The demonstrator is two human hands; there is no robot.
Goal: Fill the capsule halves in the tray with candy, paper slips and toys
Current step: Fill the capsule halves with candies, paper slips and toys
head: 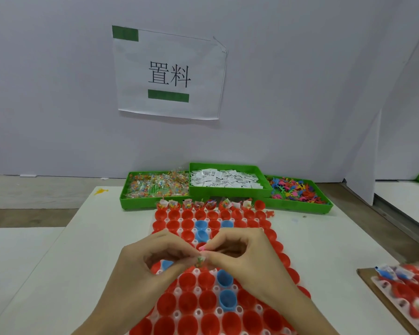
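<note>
A: Status, big to small pls.

B: Table carries the main tray of capsule halves, mostly red, a few blue. Far row is loaded: candy, slips and toy bits stick up out of nearly every cup; the far right cup of that row looks bare. All nearer rows look empty.

A: Supply?

B: 3 green bins at the back edge, touching the tray's far end. Candy bin at left, paper slips bin in the middle, toy bin at right. A second tray, w/ filled cups, sits at the right edge, well apart from the main one.

A: Hands?

B: Left hand and right hand are together above the tray's mid rows, fingertips meeting. Both pinch one small candy packet between them. A pink toy piece shows just above it, at the right hand's fingertips; exact hold on it can't be told.

A: Step in hand?

B: Judged: prepping one cup's load, approx. start of row 2. Most of the job remains.

A: Next move req.?

B: Likely carry the load forward to an empty cup, centre it over the opening, release so it drops inside and doesn't bridge the rim. Keep wrists clear of the loaded row.
</note>
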